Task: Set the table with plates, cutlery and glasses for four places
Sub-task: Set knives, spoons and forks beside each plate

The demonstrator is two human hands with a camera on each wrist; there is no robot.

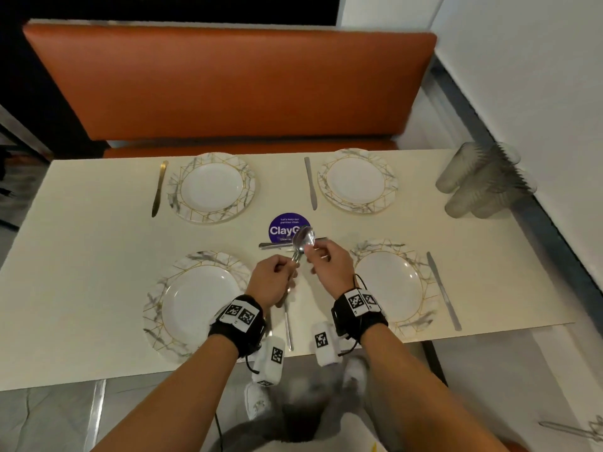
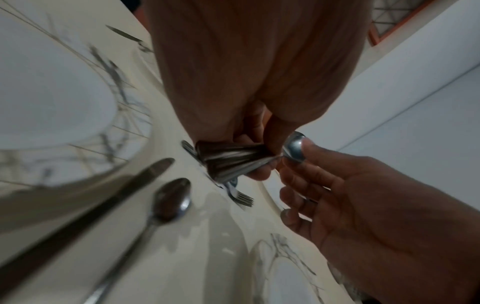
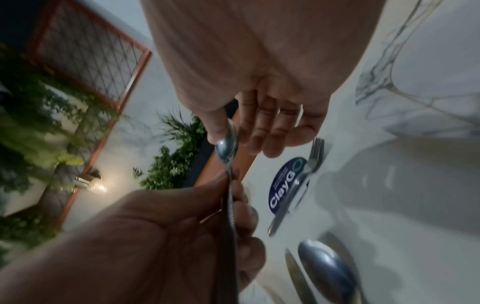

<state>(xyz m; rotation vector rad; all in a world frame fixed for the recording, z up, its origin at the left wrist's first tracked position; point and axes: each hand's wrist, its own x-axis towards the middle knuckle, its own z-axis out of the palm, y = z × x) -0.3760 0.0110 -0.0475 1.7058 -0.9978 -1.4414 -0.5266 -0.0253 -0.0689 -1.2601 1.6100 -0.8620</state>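
Fingers (image 1: 311,251) of right hand (image 1: 329,264) pinch spoon (image 1: 304,239) bowl; left hand (image 1: 272,282) grips handle bundle.
Spoon held above worktop (image 1: 98,256), between near plates; fork (image 3: 310,164) lies just beyond fingers.

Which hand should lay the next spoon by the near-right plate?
Right. The right hand already pinches the spoon by its bowl, beside that plate; the left hand holds the remaining bundle.
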